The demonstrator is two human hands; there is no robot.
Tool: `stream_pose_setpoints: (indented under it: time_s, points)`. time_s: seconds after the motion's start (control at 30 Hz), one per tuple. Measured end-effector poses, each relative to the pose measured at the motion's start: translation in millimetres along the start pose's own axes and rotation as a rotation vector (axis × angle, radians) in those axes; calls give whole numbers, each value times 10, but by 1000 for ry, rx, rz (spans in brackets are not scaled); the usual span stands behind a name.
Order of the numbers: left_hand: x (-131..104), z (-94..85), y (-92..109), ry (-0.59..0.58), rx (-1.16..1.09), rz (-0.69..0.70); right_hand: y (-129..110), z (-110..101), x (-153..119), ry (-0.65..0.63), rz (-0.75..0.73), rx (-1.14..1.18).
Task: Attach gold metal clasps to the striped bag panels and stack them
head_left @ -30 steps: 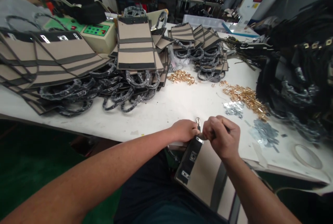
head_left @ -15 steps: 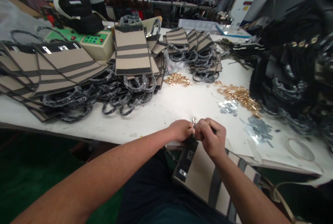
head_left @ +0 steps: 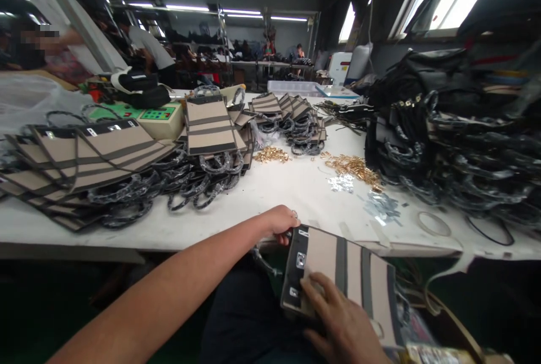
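A beige bag panel with dark stripes (head_left: 354,262) lies tilted over my lap at the table's front edge. Metal fittings (head_left: 301,261) sit along its black top band. My left hand (head_left: 284,223) is closed on the panel's upper left corner. Across the lower part of the panel rests my right hand (head_left: 338,319), fingers spread, fingertips near the lowest fitting. A plastic-wrapped handle (head_left: 265,262) hangs at the panel's left side.
Striped panels with wrapped handles (head_left: 105,155) are piled at the left. Gold fittings (head_left: 353,168), silver plates (head_left: 382,206) and a tape ring (head_left: 434,223) lie on the white table (head_left: 253,206). Black bags (head_left: 422,144) are heaped at the right. People stand at the far left.
My right hand has come away from my left and moved down onto the panel, its fingers opening. More of the panel shows. The view has tilted up.
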State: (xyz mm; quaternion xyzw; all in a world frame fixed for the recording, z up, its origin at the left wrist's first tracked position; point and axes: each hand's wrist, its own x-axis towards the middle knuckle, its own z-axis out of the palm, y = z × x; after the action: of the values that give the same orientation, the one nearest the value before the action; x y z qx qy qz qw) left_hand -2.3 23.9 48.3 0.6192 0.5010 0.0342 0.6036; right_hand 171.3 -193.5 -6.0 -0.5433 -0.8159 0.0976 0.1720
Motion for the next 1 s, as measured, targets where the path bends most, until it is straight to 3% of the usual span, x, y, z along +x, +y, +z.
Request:
stream_pose_setpoints:
  time_s: [0.1,0.2,0.3,0.4,0.5,0.63,0.8,0.9,1.0]
  points:
    - [-176,-104,75,-37,-62,14,2,-307,-56,109,-91,129]
    - [-467,-319,182,-98,-86,65,12,-993,84,201,-96,408]
    - [-848,-512,268,-129,-193,149,0,-1669,253,311,173,783]
    - [-1217,-570,293,37,-401,345,-37,-2016,409,345,386,1188]
    - [-1501,-502,281,83,-689,488,-83,-2003,588,372,392,1404]
    - [-1750,-365,288,-24,-921,641,-119,-1782,788,380,345,1492]
    - [-1889,-209,372,-72,-770,774,-83,-1703,917,386,368,1543]
    - [-1879,-95,505,80,-631,757,-35,-1739,1025,401,340,1485]
    - [-1802,-35,633,338,-657,751,-4,-1789,1181,425,247,1182]
